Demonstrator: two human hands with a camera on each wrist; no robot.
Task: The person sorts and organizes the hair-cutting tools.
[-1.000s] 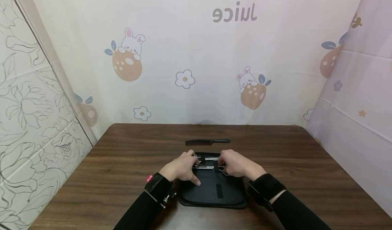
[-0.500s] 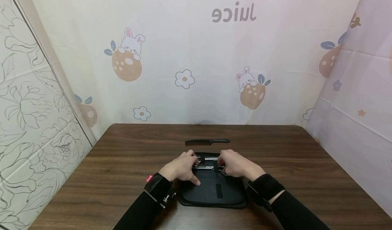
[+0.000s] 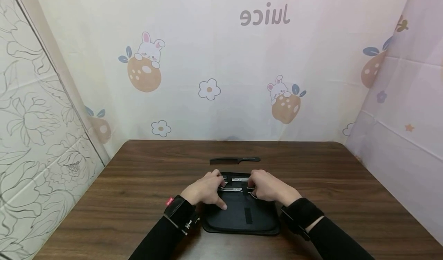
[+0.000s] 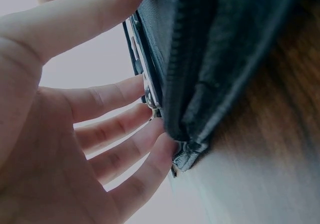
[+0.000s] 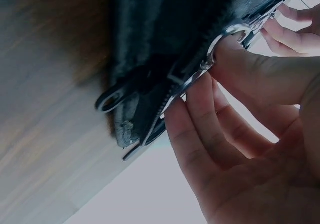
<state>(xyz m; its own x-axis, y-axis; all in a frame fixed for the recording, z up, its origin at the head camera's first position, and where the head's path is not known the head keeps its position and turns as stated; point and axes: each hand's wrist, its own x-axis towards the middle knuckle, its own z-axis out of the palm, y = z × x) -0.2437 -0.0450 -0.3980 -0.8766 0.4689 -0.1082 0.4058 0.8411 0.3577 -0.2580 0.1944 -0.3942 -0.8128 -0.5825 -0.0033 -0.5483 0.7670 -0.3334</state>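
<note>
A black zippered case (image 3: 235,214) lies flat on the table in the head view. Two silver scissors lie across its far half: the far scissors (image 3: 238,179) and the near scissors (image 3: 231,189). My left hand (image 3: 205,189) rests on the case's left side, thumb on the black surface. In the left wrist view its long fingers (image 4: 120,159) stay fairly straight, tips touching metal and the case edge. My right hand (image 3: 268,185) is at the right side. In the right wrist view its thumb and fingers pinch the ring handle (image 5: 235,30) of scissors. The fingers partly hide both handles.
A black comb (image 3: 235,160) lies on the wooden table (image 3: 138,214) just beyond the case. A zipper pull (image 5: 112,101) hangs at the case's side in the right wrist view. A printed curtain (image 3: 183,60) stands behind the table's far edge.
</note>
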